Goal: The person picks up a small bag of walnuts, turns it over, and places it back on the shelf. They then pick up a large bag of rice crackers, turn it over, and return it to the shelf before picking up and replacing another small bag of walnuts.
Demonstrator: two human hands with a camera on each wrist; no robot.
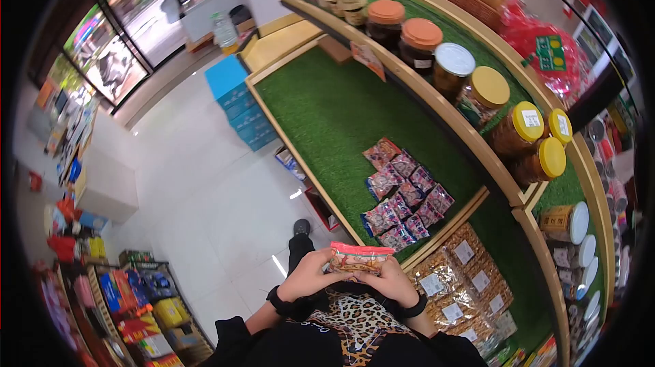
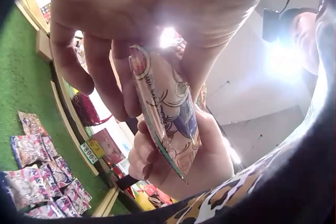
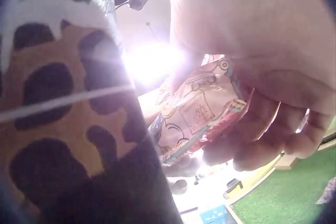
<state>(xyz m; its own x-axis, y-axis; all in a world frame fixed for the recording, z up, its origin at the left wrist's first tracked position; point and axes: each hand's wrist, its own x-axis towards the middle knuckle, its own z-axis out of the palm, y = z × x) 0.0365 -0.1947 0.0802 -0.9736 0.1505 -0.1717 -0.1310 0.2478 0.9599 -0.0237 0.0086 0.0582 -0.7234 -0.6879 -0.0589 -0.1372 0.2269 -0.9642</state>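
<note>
A small snack packet (image 1: pixel 361 258) with a red top edge and printed drawings is held between both hands, in front of the body. My left hand (image 1: pixel 310 277) pinches its left end, thumb on the near side. At the other end my right hand (image 1: pixel 391 281) grips it between thumb and curled fingers. In the left wrist view the packet (image 2: pixel 168 103) looks plump and shiny, with a crimped green edge. The right wrist view shows drawings and characters on the packet (image 3: pixel 197 106). Similar small packets (image 1: pixel 409 193) lie in rows just beyond the hands, on a green turf shelf (image 1: pixel 321 101).
Bags of nut-like snacks (image 1: pixel 450 278) lie right of the hands, behind a wooden divider. Jars with coloured lids (image 1: pixel 421 34) line the raised shelf. Blue boxes (image 1: pixel 239 104) stand on the floor at the display's left. A rack of packaged goods (image 1: pixel 147 319) is at lower left.
</note>
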